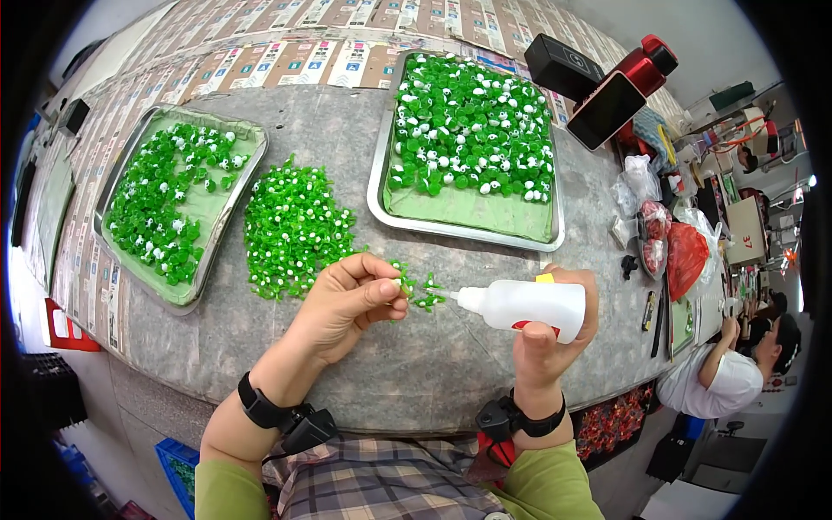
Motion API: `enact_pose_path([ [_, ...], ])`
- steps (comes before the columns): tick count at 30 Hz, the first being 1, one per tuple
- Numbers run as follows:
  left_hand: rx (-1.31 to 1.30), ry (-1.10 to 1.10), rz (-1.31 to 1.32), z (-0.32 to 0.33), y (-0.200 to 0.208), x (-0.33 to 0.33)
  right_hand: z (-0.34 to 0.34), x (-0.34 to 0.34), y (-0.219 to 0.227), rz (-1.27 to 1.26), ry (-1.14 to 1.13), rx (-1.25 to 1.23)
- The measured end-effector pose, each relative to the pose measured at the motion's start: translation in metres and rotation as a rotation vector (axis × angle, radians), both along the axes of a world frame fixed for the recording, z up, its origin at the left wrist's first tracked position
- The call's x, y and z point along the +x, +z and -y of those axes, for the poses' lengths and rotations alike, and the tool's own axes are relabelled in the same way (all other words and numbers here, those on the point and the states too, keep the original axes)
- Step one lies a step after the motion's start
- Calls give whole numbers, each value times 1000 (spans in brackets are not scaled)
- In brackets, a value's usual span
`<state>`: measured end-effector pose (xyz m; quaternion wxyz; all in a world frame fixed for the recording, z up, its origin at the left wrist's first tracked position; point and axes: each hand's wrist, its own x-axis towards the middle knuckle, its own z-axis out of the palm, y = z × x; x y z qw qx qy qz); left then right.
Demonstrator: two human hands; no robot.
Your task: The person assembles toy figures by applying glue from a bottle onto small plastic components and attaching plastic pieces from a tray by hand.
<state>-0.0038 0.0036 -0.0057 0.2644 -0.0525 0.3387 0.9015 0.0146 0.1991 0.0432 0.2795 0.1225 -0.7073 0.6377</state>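
My left hand is closed in a pinch on a small green plastic piece with a white spot. In my right hand lies a white squeeze bottle, tipped on its side. Its thin nozzle points left, toward the pinched piece but apart from it. A few loose green pieces lie on the table between the hands. Just beyond my left hand a dense heap of green pieces with white dots covers the table.
A metal tray of green pieces with white, eye-like balls stands at the back. Another such tray sits at left. A phone, a red bottle and a black box are far right. Plastic bags lie nearer. A co-worker is at right.
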Motion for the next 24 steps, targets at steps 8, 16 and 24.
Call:
enact_pose_path([
  [8, -38, -21, -3, -1, 4, 1, 2, 2, -1, 25, 20, 34],
  [16, -34, -31, -7, 0, 4, 1, 3, 2, 1, 48, 42, 23],
  [24, -46, -38, -10, 0, 3, 1, 2, 1, 0, 26, -23, -5],
])
